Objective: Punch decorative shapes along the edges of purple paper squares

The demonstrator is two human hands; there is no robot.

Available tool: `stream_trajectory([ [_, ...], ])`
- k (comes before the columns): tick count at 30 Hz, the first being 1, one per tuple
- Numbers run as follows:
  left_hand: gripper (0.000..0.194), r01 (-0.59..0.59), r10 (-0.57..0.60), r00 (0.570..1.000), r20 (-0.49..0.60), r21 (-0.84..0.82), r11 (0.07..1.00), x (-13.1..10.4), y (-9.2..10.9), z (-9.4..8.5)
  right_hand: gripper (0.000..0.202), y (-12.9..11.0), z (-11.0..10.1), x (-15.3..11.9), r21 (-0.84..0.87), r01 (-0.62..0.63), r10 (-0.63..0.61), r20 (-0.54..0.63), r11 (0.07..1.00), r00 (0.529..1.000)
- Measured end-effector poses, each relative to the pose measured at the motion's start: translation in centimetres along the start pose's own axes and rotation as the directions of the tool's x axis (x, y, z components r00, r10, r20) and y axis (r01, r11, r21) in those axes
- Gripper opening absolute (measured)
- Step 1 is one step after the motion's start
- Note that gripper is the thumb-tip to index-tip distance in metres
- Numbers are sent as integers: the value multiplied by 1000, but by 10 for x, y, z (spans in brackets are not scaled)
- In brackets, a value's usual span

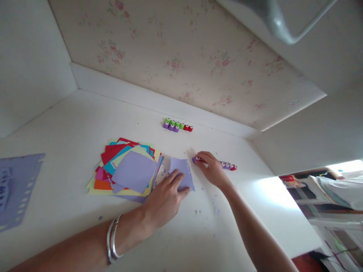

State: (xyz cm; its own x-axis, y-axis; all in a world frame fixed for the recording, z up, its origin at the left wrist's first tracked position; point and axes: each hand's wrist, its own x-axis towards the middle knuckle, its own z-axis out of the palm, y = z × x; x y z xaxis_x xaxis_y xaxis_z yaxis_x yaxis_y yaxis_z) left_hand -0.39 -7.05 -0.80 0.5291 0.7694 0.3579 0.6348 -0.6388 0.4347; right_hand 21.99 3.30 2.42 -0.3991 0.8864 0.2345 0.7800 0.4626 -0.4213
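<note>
My left hand (167, 192) lies flat with its fingers stretched over a small purple sheet of paper (179, 165). Little punched holes run along that sheet's edges. Just right of the sheet, my right hand (211, 168) pinches a small purple paper punch (194, 159) with a white round top. Beyond that hand a row of similar purple punches (227, 165) ends in a red one, partly hidden by the hand. Left of the purple sheet is a loose pile of coloured paper squares (134, 172), with a purple square on top.
Green, purple and red punches (171, 125) stand in rows near the back wall. A larger purple sheet with punched edges (28, 181) lies at the far left. Tiny paper bits (217, 209) are scattered on the white table (85, 117). Cluttered shelves (326, 192) stand at the right.
</note>
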Motion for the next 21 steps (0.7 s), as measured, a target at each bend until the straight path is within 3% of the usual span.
stream_trajectory([
  [3, 38, -14, 14, 1000, -14, -10, 1000, 0, 0, -1, 27, 0, 4, -42, 76, -43, 48, -72, 996, 996],
  [6, 43, -29, 29, 1000, -5, -18, 999, 1, 1, -4, 25, -5, 10, -60, 169, -108, 131, -129, 980, 983],
  [14, 51, -46, 45, 999, -22, -11, 999, 3, 3, -10, 23, -6, 16, -57, 480, -197, 264, -76, 855, 962],
  [21, 50, -35, 34, 999, -9, -25, 999, 5, 4, -12, 22, -7, 13, -58, 439, -175, 234, -84, 882, 969],
])
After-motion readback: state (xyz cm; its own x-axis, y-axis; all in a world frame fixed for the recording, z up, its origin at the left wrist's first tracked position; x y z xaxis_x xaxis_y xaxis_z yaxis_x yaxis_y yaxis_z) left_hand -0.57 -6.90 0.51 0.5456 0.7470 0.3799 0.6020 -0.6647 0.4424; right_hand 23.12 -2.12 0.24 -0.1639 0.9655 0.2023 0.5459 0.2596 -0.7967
